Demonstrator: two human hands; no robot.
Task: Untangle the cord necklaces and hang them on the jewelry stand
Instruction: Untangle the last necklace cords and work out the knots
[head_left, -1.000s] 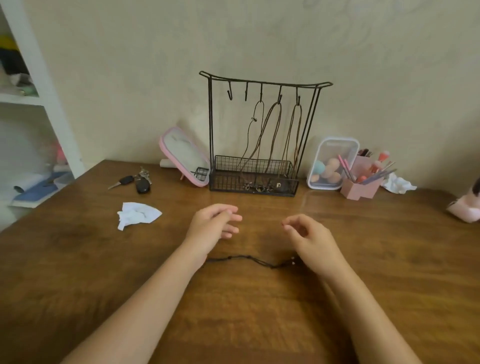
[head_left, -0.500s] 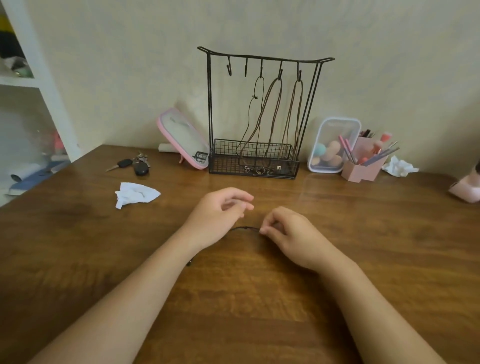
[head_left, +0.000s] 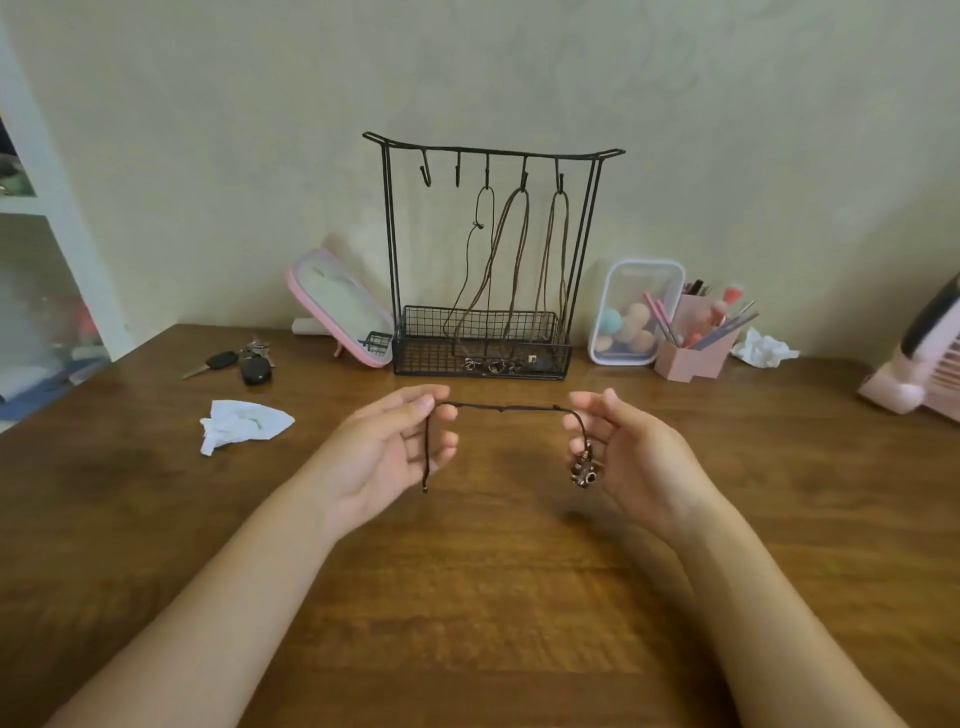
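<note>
I had the left hand (head_left: 384, 452) pinching the cord necklace (head_left: 501, 408) in front of the jewelry stand (head_left: 493, 151). Right hand (head_left: 636, 460) fingers (head_left: 608, 410) pinched its other end, pendant (head_left: 586, 470) dangling.

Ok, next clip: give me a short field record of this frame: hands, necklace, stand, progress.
left hand: pinches the dark brown cord necklace, a loose tail hanging below
right hand: holds its other side, metal pendant dangling by the fingers
tension: stretched straight between the hands, above the brown wooden table
stand: black wire jewelry stand at the wall, five hooks
hung: three cord necklaces on the three right hooks
free: two left hooks
progress: held necklace not yet hung
</note>
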